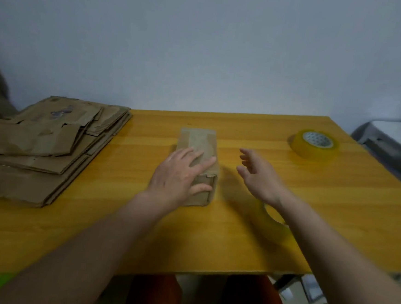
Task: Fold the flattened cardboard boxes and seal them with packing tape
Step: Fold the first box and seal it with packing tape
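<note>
The small folded cardboard box (197,161) lies under the left hand (181,174), whose grip is flat: the fingers (203,164) are spread straight over the box's top and the thumb lies against its near end face, pressing rather than clasping. The box lies lengthwise away from the person, its far end sticking out beyond the fingertips, with a band of tape showing along its top. Just to the right of that grip, apart from the box, the right hand (259,178) hangs above the yellow wooden surface (236,238) with its grip loose and holding nothing, fingers slightly bent and pointing away toward the wall; it is blurred. Under the right wrist lies a roll of yellowish packing tape (272,227), partly hidden by the forearm. A second tape roll (315,144) lies flat well beyond and to the right of the right hand, near the far edge. Well to the left of the left hand, a stack of flattened cardboard boxes (43,149) covers that end of the surface, creased and uneven. Nothing lies between the two hands. Both forearms reach in bare from the near edge, the left angled inward toward the box, the right angled inward over the nearer roll.
</note>
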A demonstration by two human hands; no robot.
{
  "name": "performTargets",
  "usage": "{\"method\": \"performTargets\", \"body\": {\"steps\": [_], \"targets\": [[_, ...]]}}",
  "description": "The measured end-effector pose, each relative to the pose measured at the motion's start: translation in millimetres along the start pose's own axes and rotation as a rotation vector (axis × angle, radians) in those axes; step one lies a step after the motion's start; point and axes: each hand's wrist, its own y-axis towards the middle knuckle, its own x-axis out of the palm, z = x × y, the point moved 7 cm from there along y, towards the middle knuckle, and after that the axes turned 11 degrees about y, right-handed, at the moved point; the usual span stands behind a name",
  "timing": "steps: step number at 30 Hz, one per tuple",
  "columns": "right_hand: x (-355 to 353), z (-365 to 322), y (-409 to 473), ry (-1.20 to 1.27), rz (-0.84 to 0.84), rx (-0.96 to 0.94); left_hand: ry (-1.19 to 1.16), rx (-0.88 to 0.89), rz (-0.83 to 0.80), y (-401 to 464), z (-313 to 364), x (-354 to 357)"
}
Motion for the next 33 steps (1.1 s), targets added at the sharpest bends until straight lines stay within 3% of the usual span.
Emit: {"method": "performTargets", "body": {"steps": [3,7,9,12,14,16,19,27,33], "targets": [[-27.0,20.5,-26.7,-0.152,0.010,0.065,0.075,-0.059,0.019,6.8,6.5,-10.9],[-41.5,45.3,-65.2,-0.270,0.025,0.175,-0.288,0.057,0.484,-12.9,53.8,-53.3],[-33.5,51.2,-79.5,-0.479,-0.048,0.176,-0.566,0.026,0.318,-16.3,76.8,-39.8],[-22.3,52.5,-86.9,-0.722,-0.116,0.089,-0.809,-0.143,-0.154,-20.6,100.2,16.6],[-25.5,54.9,-87.8,-0.612,-0.088,0.092,-0.873,-0.166,-0.343,-24.9,106.9,41.6],[-31.0,56.8,-87.9,-0.448,-0.059,0.128,-1.083,-0.245,-0.388,-27.3,103.4,48.4],[-28.8,50.5,-85.6,-0.312,-0.086,0.138,-1.296,-0.350,-0.282,-27.1,91.4,41.3],[-5.6,27.4,-80.1,-0.238,-0.180,0.060,-1.336,-0.544,-0.029,-44.5,68.0,18.9],[-1.2,13.9,-83.4,-0.093,-0.217,-0.014,-1.028,-0.455,0.356,-49.7,57.8,-15.8]]}}
